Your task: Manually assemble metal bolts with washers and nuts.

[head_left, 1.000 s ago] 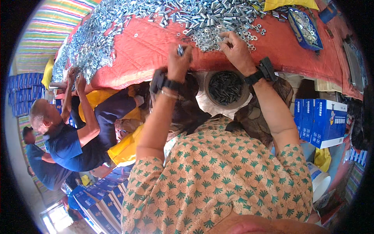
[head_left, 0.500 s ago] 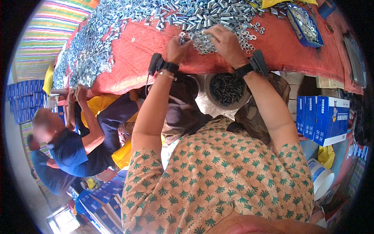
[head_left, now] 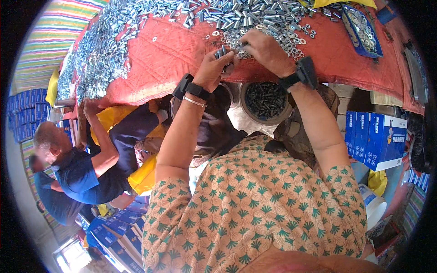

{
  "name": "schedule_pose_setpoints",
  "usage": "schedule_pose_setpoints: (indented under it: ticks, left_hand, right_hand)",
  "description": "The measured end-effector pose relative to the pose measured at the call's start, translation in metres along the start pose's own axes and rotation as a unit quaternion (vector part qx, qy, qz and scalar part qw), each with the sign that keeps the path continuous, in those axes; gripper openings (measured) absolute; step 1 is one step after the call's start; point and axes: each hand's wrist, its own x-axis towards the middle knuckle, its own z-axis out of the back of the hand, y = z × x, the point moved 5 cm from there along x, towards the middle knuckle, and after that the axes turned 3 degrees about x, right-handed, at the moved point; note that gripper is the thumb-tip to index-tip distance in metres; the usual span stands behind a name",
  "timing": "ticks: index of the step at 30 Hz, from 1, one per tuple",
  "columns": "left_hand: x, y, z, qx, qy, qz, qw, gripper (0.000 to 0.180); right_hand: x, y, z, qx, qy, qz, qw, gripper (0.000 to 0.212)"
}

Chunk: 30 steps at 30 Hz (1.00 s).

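Small shiny metal sleeves (head_left: 220, 52) stick up from my left hand (head_left: 210, 73), whose fingers are closed round them near the table's front edge. My right hand (head_left: 268, 53) is just to the right, above a patch of loose washers (head_left: 291, 38). Its thumb and fingers are pinched together close to the left fingertips; whatever they hold is too small to make out. Behind both hands spreads a large heap of metal sleeves (head_left: 248, 18) on the red cloth (head_left: 168, 50). Below the edge, between my knees, stands a bucket (head_left: 246, 112) of dark threaded parts (head_left: 266, 101).
A blue tray (head_left: 378, 54) of washers sits at the far right. Blue-and-white boxes (head_left: 375, 139) are stacked right of me, above a white bucket (head_left: 374, 204). On my left a co-worker in dark blue (head_left: 77, 177) works at the table; more boxes (head_left: 118, 236) lie behind.
My left hand has come nearer and to the right, over the table's front edge, with the sleeves showing in it. The right hand has shifted slightly right and stays above the washers.
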Motion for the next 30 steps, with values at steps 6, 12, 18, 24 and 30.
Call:
schedule_pose_setpoints:
  ticks: [6,12,18,24,30]
  left_hand:
    - [-0.011,-0.003,-0.003,0.055,-0.010,0.004,0.998,0.015]
    - [-0.014,0.004,-0.003,0.075,0.005,-0.012,0.997,0.016]
    - [-0.016,0.001,0.000,0.119,-0.024,-0.005,0.993,0.015]
    - [-0.013,0.001,0.004,0.112,-0.035,-0.009,0.993,0.017]
    - [-0.014,-0.001,0.003,0.111,-0.039,-0.014,0.993,0.018]
  right_hand:
    - [-0.003,-0.028,-0.006,0.362,-0.095,-0.217,0.902,0.021]
    - [-0.002,-0.018,-0.039,0.566,-0.030,-0.251,0.785,0.025]
    - [-0.003,-0.013,-0.041,0.547,-0.063,-0.260,0.793,0.021]
    - [-0.004,-0.015,-0.046,0.548,-0.139,-0.273,0.779,0.021]
    - [0.001,-0.017,-0.041,0.511,-0.109,-0.243,0.817,0.020]
